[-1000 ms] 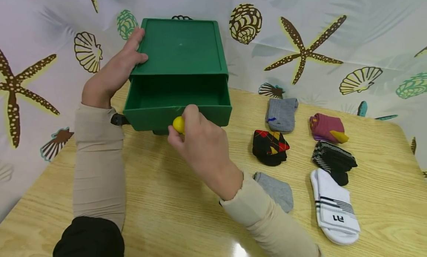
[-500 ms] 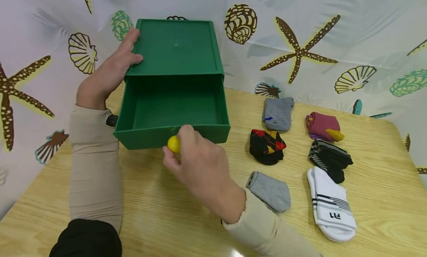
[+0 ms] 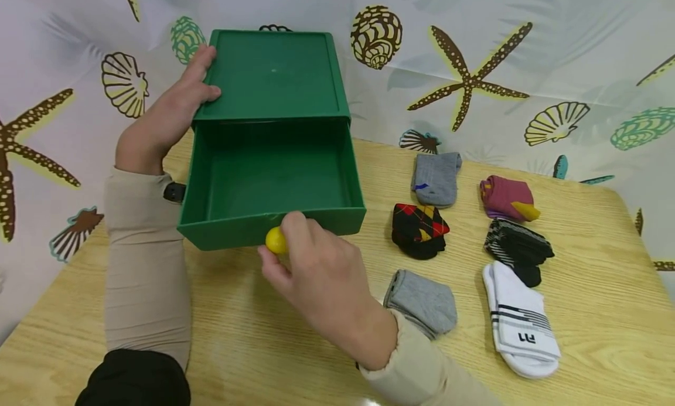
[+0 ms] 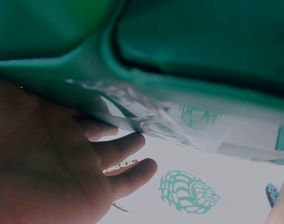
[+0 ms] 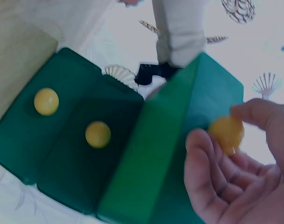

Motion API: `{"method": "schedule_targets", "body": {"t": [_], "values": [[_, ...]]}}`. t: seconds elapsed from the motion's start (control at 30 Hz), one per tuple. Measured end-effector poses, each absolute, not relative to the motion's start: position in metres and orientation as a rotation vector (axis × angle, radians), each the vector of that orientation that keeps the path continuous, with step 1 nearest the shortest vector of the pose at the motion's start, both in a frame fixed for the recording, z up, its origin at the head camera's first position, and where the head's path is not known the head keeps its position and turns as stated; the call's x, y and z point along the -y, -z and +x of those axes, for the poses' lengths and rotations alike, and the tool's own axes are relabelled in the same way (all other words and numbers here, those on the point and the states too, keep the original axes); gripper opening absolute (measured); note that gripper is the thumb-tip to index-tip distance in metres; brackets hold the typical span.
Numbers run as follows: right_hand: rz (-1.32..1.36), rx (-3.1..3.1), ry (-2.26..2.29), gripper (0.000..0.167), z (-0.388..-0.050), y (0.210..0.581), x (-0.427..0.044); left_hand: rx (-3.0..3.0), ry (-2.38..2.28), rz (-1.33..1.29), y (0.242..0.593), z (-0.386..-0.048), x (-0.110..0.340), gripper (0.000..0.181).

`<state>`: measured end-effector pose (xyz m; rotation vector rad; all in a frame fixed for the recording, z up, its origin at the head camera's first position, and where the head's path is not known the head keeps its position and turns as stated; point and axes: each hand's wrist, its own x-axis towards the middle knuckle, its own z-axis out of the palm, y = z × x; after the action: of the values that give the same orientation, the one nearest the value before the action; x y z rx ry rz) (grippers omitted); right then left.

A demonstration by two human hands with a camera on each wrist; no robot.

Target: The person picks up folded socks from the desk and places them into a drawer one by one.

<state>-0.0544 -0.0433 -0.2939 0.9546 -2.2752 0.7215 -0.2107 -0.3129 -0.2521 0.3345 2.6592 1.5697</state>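
In the head view a green drawer unit (image 3: 274, 72) stands at the back left, its top drawer (image 3: 274, 177) pulled far out and empty inside. My right hand (image 3: 327, 277) pinches the yellow round knob (image 3: 276, 240) on the drawer front between thumb and curled fingers; the right wrist view shows the same knob (image 5: 226, 133) in the grip. My left hand (image 3: 176, 110) rests against the unit's left side, thumb at the top edge. In the left wrist view its fingers (image 4: 128, 179) are extended beside the green wall.
Folded socks lie on the wooden table (image 3: 596, 277) to the right: grey (image 3: 436, 178), argyle (image 3: 419, 230), light grey (image 3: 422, 303), pink (image 3: 508, 198), black (image 3: 519, 245) and white (image 3: 522, 321). Two lower drawers with yellow knobs (image 5: 46, 101) show in the right wrist view. Patterned cloth (image 3: 474, 43) hangs behind.
The top drawer has slid further out towards the person, with my right hand moving along on its knob. My left hand has stayed against the unit's side. The whole view has shifted slightly.
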Motion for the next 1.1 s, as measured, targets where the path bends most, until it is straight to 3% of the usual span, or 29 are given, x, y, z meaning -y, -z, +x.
{"method": "schedule_targets", "body": {"t": [0.3, 0.53, 0.8, 0.93, 1.1], "values": [[0.906, 2.213, -1.227, 0.011, -0.078, 0.266, -0.024, -2.662, -1.572, 0.334, 0.251, -0.212, 0.312, 0.067], [0.729, 2.533, -1.265, 0.007, -0.116, 0.263, -0.091, -2.666, -1.563, 0.31, 0.25, -0.211, 0.312, 0.067], [0.894, 3.102, -1.095, 0.016, -0.173, 0.322, -0.127, -2.672, -1.541, 0.307, 0.25, -0.211, 0.314, 0.066], [1.032, 3.163, -0.971, 0.014, -0.185, 0.352, -0.132, -2.661, -1.546, 0.304, 0.25, -0.211, 0.312, 0.066], [1.081, 3.209, -1.001, 0.013, -0.192, 0.357, -0.138, -2.662, -1.554, 0.309, 0.251, -0.211, 0.312, 0.066]]}}
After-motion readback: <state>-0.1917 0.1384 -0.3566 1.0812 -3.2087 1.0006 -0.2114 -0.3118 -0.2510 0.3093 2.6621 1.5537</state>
